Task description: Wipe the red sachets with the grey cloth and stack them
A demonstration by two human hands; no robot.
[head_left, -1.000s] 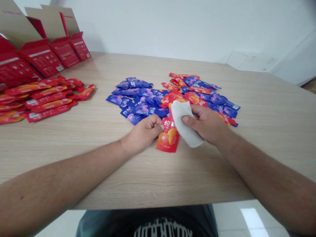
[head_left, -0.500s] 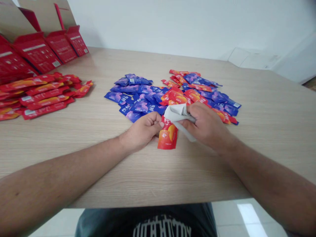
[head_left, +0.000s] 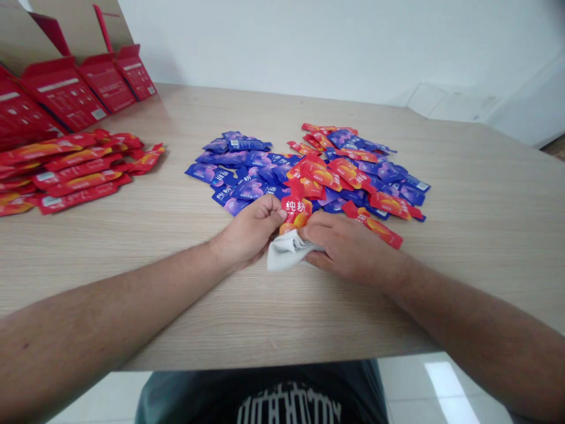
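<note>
A red and orange sachet (head_left: 296, 207) with white lettering is pinched at its left edge by my left hand (head_left: 253, 229). My right hand (head_left: 346, 241) grips a folded whitish cloth (head_left: 286, 250), which lies across the lower part of that sachet and hides its bottom end. Just beyond my hands is a loose pile of purple-blue sachets (head_left: 249, 188). More red sachets (head_left: 320, 174) lie mixed with blue ones to the right of it. Another red sachet (head_left: 382, 229) rests partly behind my right hand.
Flat red sachets (head_left: 83, 176) are stacked at the left of the wooden table (head_left: 212, 318). Behind them stand open red cartons (head_left: 66, 88) with raised flaps. A white wall (head_left: 282, 53) runs along the table's back edge.
My right hand has drawn the cloth down and slightly left, from the sachet's top to its lower part. The sachet's upper half now shows. My left hand keeps its hold.
</note>
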